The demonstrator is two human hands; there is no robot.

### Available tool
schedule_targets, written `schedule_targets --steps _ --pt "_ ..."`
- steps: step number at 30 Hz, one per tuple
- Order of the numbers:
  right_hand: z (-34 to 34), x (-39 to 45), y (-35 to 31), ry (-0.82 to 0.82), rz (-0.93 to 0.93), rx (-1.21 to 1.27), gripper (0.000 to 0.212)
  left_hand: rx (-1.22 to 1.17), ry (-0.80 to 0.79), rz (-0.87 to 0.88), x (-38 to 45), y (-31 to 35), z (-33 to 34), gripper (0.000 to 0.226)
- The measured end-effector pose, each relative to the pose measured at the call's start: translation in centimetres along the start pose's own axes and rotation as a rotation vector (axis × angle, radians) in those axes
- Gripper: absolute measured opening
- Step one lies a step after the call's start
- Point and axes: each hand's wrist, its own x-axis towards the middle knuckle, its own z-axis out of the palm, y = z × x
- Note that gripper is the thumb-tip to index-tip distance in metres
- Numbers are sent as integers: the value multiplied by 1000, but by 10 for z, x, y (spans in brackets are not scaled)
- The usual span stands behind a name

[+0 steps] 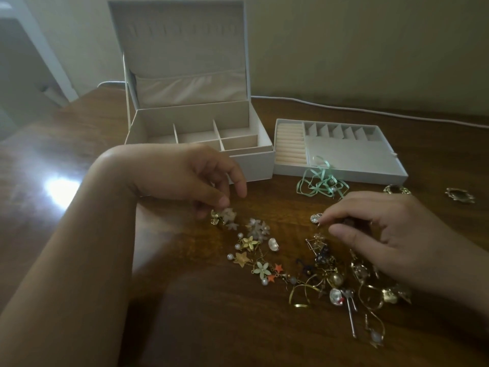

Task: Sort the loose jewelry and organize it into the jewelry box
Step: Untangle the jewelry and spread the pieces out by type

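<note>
Loose jewelry [312, 271] piled on table [79, 160], both hands picking matching pieces; box empty.
Left hand [195, 178] pinches a white-flower earring [225, 217] at the pile's left edge; right hand [383, 229] pinches a round sparkly stud [316, 218] at its top. Jewelry box [190, 128] stands open behind, removed tray [341, 152] beside it, green ribbon [320, 181] draped over the tray's front. Step looks like pairing earrings; next, carry each piece to a compartment without snagging chains.
</note>
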Motion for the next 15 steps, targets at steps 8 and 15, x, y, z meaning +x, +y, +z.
schedule_targets --steps 8,15 --pt "-12 -4 6 15 39 -54 24 186 -16 -149 -1 8 4 29" --pt "-21 -6 12 91 45 -88 16 115 63 -168 -4 6 2 20"
